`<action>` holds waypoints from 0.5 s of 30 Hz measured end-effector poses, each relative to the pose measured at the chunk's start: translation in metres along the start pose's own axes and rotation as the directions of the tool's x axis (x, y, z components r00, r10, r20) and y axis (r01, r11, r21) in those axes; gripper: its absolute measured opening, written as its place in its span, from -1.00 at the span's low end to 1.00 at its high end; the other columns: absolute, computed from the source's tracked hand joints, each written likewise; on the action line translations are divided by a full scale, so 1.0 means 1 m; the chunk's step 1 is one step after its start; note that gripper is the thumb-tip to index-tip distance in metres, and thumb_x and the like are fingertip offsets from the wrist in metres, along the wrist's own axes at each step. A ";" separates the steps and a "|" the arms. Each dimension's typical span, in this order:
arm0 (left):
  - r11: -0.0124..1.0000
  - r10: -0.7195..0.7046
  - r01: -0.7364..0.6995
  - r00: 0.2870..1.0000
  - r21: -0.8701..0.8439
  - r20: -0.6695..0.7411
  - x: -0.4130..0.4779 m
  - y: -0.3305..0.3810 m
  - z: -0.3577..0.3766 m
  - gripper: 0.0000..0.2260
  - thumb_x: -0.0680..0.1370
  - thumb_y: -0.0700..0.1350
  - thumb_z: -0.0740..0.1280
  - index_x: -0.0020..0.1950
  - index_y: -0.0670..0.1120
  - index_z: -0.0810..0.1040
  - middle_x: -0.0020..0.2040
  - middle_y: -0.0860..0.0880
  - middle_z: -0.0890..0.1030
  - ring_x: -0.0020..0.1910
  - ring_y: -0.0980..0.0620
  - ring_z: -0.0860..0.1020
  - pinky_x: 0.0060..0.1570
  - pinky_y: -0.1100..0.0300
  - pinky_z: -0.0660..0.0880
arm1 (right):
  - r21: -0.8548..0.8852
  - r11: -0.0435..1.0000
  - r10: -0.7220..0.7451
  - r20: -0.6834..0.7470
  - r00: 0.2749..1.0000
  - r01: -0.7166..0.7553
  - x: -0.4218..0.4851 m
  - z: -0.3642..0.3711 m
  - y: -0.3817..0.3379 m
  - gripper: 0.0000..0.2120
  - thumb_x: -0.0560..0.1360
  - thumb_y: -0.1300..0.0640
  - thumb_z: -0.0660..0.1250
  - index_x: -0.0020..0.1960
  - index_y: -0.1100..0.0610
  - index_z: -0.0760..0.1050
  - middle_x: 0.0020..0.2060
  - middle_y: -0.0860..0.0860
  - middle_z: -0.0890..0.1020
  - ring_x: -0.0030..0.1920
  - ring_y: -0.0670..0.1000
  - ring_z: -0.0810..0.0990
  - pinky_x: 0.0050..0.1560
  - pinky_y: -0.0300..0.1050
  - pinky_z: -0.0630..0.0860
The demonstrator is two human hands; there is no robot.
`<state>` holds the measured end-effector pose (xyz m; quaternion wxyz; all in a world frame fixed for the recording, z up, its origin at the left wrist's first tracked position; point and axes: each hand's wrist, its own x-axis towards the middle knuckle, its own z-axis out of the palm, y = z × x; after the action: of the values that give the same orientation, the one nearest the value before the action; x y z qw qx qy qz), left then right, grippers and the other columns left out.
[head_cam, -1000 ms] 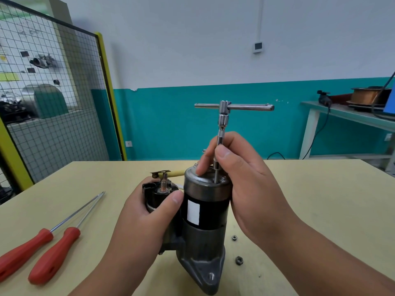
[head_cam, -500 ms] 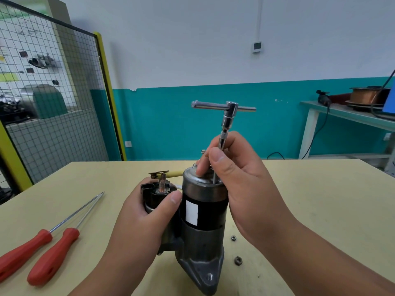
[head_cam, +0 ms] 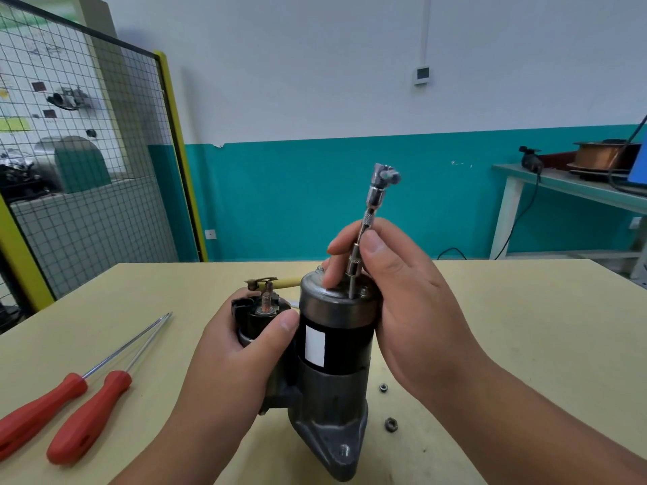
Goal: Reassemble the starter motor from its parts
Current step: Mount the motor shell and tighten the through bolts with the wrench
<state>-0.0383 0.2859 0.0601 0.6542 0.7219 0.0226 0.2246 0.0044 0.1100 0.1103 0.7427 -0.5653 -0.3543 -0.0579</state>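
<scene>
The starter motor point(head_cam: 334, 348) stands upright on the wooden table point(head_cam: 525, 327), its grey nose housing toward me. My left hand point(head_cam: 241, 348) grips the black solenoid point(head_cam: 257, 315) on its left side, thumb across the front. A chrome T-handle socket wrench point(head_cam: 373, 204) stands on the motor's end cap, tilted slightly right. My right hand point(head_cam: 402, 295) pinches its shaft between thumb and fingers just above the cap. The crossbar now points toward and away from me, so it looks short.
Two red-handled screwdrivers point(head_cam: 70, 411) lie at the left of the table. Two small nuts point(head_cam: 390, 423) sit on the table right of the motor's base. A wire-mesh fence point(head_cam: 87, 169) stands at the left, a bench with a wire spool point(head_cam: 605, 155) at far right.
The wrench has been turned: its crossbar swung from lying across the view to pointing end-on. The wrench also leans a little more to the right. My left hand kept its hold.
</scene>
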 end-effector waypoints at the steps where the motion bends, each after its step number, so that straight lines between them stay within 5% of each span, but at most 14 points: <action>1: 1.000 -0.004 0.004 1.000 -0.008 0.002 0.000 0.000 0.000 -0.62 0.23 0.31 0.45 -0.02 0.23 0.69 -0.18 0.07 0.73 -0.24 0.00 0.72 -0.56 0.17 0.54 | -0.015 1.000 -0.005 -0.002 1.000 0.005 0.000 0.000 0.000 -0.75 0.59 -0.15 0.23 -0.04 -0.07 0.62 -0.20 0.01 0.65 -0.12 -0.02 0.61 0.00 -0.05 0.60; 5: 1.000 0.014 -0.014 1.000 -0.014 0.019 -0.001 0.001 0.000 -0.64 0.25 0.31 0.45 -0.03 0.22 0.70 -0.16 0.08 0.73 -0.19 0.12 0.72 -0.49 0.24 0.58 | -0.055 0.998 -0.022 -0.014 1.000 0.021 -0.001 0.001 -0.001 -0.78 0.56 -0.19 0.26 -0.06 -0.12 0.61 -0.20 -0.02 0.65 -0.09 0.00 0.61 0.19 0.20 0.56; 11: 1.000 0.016 -0.016 1.000 0.002 0.014 0.002 -0.004 -0.002 -0.60 0.24 0.35 0.42 0.01 0.24 0.70 -0.11 0.09 0.75 -0.11 0.06 0.74 -0.38 0.19 0.64 | -0.027 0.999 -0.032 -0.011 0.999 0.032 -0.001 0.003 -0.002 -0.85 0.62 -0.07 0.28 -0.02 -0.08 0.60 -0.24 -0.03 0.64 -0.15 -0.07 0.61 0.03 -0.22 0.56; 15: 1.000 0.023 -0.023 1.000 0.019 0.010 0.003 -0.006 -0.002 -0.59 0.25 0.37 0.41 0.03 0.27 0.69 -0.09 0.11 0.75 -0.06 0.02 0.74 -0.29 0.10 0.67 | -0.006 1.000 0.002 -0.021 1.000 -0.002 -0.001 0.001 -0.001 -0.76 0.64 -0.04 0.19 0.01 -0.09 0.64 -0.22 0.00 0.65 -0.14 -0.05 0.62 0.02 -0.14 0.58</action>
<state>-0.0350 0.2900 0.0552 0.6446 0.7295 0.0131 0.2284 0.0025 0.1107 0.1107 0.7449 -0.5671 -0.3456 -0.0642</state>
